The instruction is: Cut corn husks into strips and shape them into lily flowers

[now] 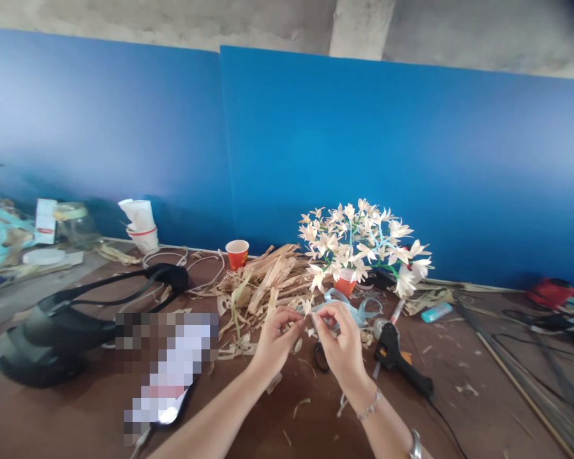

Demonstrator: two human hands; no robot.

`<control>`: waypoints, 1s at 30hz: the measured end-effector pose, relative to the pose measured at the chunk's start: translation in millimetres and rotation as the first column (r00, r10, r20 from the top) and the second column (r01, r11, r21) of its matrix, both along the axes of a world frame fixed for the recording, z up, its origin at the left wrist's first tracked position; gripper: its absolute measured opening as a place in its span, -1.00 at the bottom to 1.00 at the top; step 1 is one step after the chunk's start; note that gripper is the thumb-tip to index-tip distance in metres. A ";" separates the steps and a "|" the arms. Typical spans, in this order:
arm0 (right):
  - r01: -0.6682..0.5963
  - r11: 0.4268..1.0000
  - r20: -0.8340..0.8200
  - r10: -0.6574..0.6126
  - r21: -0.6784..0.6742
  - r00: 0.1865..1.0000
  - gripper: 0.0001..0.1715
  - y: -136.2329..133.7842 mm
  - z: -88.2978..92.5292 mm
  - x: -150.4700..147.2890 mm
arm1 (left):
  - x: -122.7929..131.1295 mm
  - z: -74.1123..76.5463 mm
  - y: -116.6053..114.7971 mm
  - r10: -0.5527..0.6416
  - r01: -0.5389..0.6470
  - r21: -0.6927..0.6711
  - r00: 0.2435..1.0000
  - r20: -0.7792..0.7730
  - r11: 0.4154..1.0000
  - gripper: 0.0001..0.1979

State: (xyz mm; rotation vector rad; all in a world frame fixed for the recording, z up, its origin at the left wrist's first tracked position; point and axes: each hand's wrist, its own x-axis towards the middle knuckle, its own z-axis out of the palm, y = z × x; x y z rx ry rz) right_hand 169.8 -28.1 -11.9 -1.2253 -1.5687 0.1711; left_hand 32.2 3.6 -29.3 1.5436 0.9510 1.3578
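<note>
Grips [277,338] pinch husk [307,307] over a brown table [459,382], blue wall [363,159] behind.

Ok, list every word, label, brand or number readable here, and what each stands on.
No text can be read for certain.
White box: red-marked print, too small to read.
Red paper cup: yellow marks, too blurred to read.
Pale blue tube: any lettering too small to read.
Pixelated patch: blurred out, unreadable.

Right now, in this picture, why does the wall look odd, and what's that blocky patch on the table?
In the head view, the blue wall fades pale toward the left and its top edge slants, likely wide-lens distortion; a pixelated patch hides something on the table; the left hand and right hand look fairly sharp.
</note>
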 end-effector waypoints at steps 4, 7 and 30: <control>0.009 1.000 0.008 -0.009 0.029 1.000 -0.86 -0.6 1.4 -0.5 | 0.1 0.1 -0.2 -0.005 0.005 -0.005 1.000 -0.001 1.000 -0.79; 0.008 0.999 0.014 -0.009 0.042 1.000 -0.87 -0.8 1.5 -0.9 | 0.5 0.1 -0.4 -0.008 0.008 0.000 1.000 0.000 1.000 -0.79; 0.144 0.987 0.108 -0.152 0.078 0.982 -0.87 -4.1 10.9 16.9 | -4.2 0.5 3.0 -0.066 0.085 -0.141 0.989 0.130 0.986 -0.73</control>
